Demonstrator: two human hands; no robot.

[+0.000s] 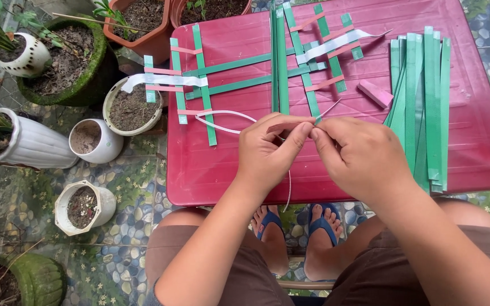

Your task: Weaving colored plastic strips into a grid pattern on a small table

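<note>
**Both hands pinched on a thin strip over the near half of the tabletop**

Grip first: the left hand point(267, 148) and the right hand point(358, 156) met fingertip to fingertip above the tabletop point(483, 147), each clenched in a pinch on a thin white strip point(225, 116). From the pinch the strip looped away to the left across the red surface, and a loose end hung down past the near edge between the wrists. A short pointed tip point(327, 110) stuck up and to the right out of the fingers.

Largest in view was the red tabletop itself, with rounded corners. Its near band, below and left of the hands, lay bare, giving the wrists room. Its left edge ran close to a cluster of plant pots point(66, 62) on the pebble-patterned floor point(137, 187), with one white pot point(132, 106) tucked just under that edge.

On the far half lay two woven lattices of green, pink and white strips: the left lattice point(197, 79) overhung the left edge, and the right lattice point(319, 56) sat near the far edge. A stack of long green strips point(421, 102) lay along the right side, near the right hand, reaching almost to the near edge. Between that stack and the right lattice lay a small pink block point(374, 93), apart from both.
</note>
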